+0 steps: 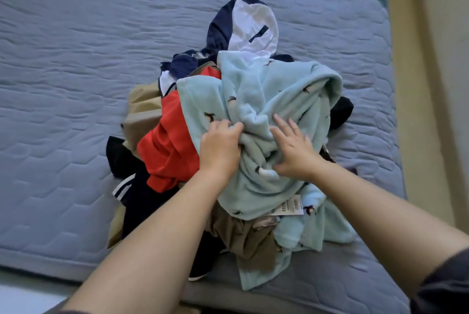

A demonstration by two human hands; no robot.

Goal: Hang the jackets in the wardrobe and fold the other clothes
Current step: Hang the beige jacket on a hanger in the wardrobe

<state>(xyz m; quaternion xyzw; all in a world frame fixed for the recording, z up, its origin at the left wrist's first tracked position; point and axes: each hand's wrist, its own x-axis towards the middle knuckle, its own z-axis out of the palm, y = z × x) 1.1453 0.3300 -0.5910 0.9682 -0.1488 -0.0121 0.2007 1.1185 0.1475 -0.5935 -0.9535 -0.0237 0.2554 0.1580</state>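
Left hand point(220, 147) bunches a fold of the pale blue fleece point(274, 90) in curled fingers; right hand point(295, 150) rests spread on it. The fleece, dotted with small dark figures, tops a clothes heap point(243, 237) on the quilted mattress point(76, 47), long axis running away from the person. Red garment point(167, 141) to its left, navy-and-white hood point(243, 24) beyond.

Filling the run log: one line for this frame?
stage: sorting pile | left hand: grips fleece | right hand: flat on fleece | pile: unfolded, on mattress
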